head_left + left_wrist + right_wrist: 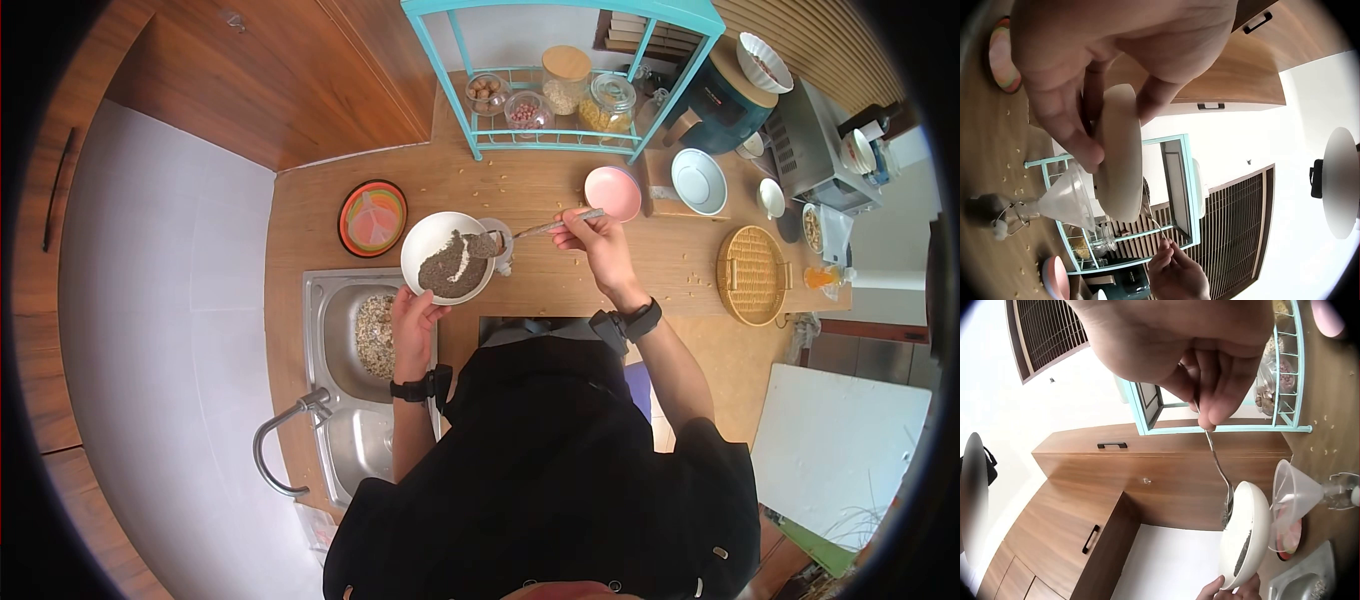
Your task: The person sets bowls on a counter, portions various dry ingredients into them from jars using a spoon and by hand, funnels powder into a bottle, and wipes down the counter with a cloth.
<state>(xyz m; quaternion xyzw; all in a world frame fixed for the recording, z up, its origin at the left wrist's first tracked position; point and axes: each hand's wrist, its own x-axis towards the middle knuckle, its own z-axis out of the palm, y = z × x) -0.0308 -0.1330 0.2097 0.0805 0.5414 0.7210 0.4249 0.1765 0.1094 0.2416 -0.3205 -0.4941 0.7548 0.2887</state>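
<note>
A white bowl (424,236) holding small dark grains (446,276) is tilted over the counter, its rim gripped between the thumb and fingers of my left hand (412,326). My right hand (597,250) pinches the handle of a metal spoon (538,230). The spoon's head, heaped with dark grains, is at the bowl's right rim. Below the bowl, a clear plastic funnel (1067,199) sits in the mouth of a small glass clip-top bottle (1342,491). In the head view, the bowl hides part of both.
A steel sink (318,290) with pale grains in one basin lies at left. Stacked colourful lids (349,246) and a pink bowl (612,193) flank the work. Behind stands a turquoise rack (545,147) with jars; right are a pale blue bowl (699,181) and wicker tray (754,276).
</note>
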